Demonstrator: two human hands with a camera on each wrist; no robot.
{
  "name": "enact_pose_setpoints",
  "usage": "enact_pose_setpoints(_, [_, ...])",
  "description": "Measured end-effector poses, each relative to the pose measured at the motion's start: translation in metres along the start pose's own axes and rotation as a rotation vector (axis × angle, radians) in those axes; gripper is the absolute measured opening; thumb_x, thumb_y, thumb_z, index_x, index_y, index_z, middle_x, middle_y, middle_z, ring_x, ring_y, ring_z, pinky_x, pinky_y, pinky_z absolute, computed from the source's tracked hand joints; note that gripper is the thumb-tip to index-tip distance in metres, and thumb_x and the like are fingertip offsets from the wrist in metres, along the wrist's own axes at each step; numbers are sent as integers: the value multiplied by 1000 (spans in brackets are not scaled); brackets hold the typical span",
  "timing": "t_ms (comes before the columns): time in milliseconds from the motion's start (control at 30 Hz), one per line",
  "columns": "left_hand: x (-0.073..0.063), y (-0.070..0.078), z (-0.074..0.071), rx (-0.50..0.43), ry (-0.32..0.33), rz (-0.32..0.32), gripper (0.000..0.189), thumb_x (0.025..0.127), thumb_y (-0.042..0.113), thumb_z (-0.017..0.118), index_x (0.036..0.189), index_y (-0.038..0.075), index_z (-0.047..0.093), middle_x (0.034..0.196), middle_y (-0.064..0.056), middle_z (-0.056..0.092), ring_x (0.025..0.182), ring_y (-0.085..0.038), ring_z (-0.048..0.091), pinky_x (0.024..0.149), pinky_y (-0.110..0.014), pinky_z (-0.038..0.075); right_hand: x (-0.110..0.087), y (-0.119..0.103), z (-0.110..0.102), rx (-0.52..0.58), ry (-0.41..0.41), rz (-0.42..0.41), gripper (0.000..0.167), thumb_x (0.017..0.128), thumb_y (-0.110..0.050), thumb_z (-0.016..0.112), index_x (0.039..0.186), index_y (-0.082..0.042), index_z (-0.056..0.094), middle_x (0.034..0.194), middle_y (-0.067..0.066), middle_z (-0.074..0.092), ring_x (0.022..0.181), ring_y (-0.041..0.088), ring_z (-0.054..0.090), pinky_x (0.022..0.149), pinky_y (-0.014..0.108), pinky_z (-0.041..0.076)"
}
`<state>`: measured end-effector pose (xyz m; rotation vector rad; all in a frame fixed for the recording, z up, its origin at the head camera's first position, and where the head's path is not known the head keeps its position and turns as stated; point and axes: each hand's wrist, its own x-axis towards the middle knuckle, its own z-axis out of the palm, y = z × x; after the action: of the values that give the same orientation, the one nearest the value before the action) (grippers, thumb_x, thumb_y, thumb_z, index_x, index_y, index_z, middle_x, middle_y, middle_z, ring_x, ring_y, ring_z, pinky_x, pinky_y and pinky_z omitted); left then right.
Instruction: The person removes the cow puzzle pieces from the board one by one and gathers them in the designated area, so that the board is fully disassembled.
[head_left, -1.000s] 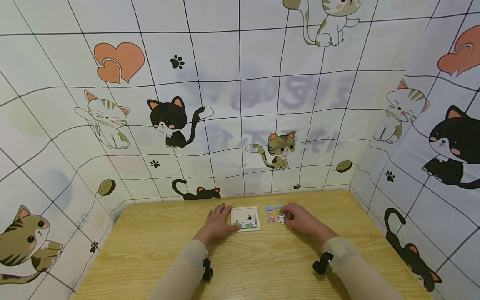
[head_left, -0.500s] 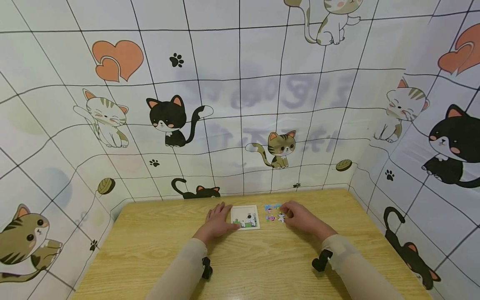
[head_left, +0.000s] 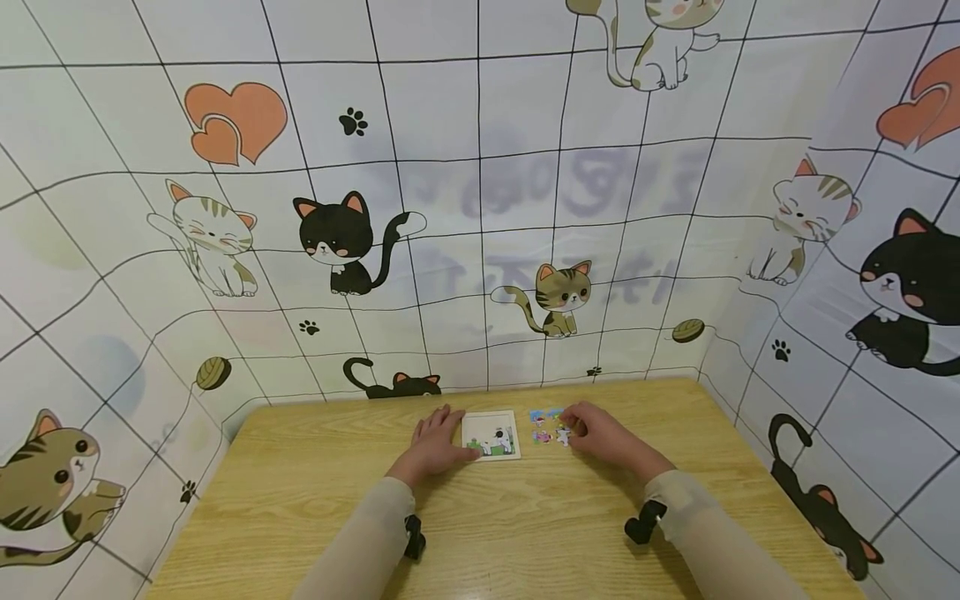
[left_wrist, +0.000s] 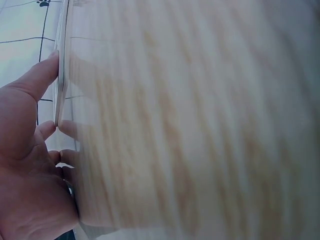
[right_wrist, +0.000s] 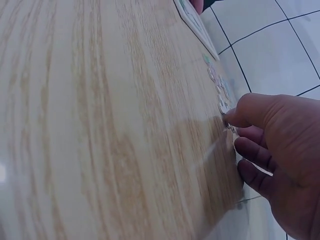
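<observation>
My left hand [head_left: 431, 446] rests on the table at the left side of a square puzzle tray [head_left: 487, 421]. Its thumb [left_wrist: 42, 75] lies on the tray's near left corner, and the other fingers are spread along the side. A printed green, black and white picture fills the tray's lower right part; the rest is pale. Right of the tray lie several small jigsaw pieces, among them a pink one [head_left: 541, 437] and a white one [head_left: 562, 436]. My right hand [head_left: 603, 437] touches the right edge of this group with thumb and index apart, its fingers loosely bent.
A wooden table [head_left: 480, 525] stretches toward me, and its far edge meets a cloth wall [head_left: 450, 192] printed with cats and grid lines. Cloth also hangs at both sides. Black wrist mounts [head_left: 645, 523] sit on both sleeves.
The head view has shifted very slightly. Both hands, the tray and the pieces stay where they were.
</observation>
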<state>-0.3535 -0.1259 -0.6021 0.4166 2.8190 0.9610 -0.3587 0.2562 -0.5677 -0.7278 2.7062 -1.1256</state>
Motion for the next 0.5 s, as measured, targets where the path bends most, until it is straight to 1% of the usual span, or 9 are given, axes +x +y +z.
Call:
enact_pose_setpoints(133, [2,-1,1,-6,-5,-8,97,94,55,84,172,17,41,182,-19,21,168,-45,14,133,-69,4,-1,-1,1,9,13,-1,32,103,1,73,134,5,66,122,13,65,103,23,61,87,41,56])
enact_pose_setpoints(300, [1,1,0,-6,-3,-13,96,94,54,85,172,20,41,182,-18,21,168,-45,14,133,-68,4,0,-4,1,42,38,-18,28,105,-2,73,132,3,68,120,14,65,100,22,62,81,37,56])
enact_pose_setpoints(400, [-6,12,-7,-8,-10,-15,95,95,52,85,172,16,41,181,-21,22,168,-47,15,133,-69,5,3,-7,3,52,46,-34,25,106,-2,72,130,3,70,119,15,66,97,21,63,76,34,56])
enact_pose_setpoints(500, [-9,15,-9,-5,-23,-20,98,96,54,84,172,13,39,181,-22,21,168,-47,13,133,-69,3,7,-12,6,36,48,-52,23,106,-3,73,128,2,71,117,13,67,96,19,63,76,34,57])
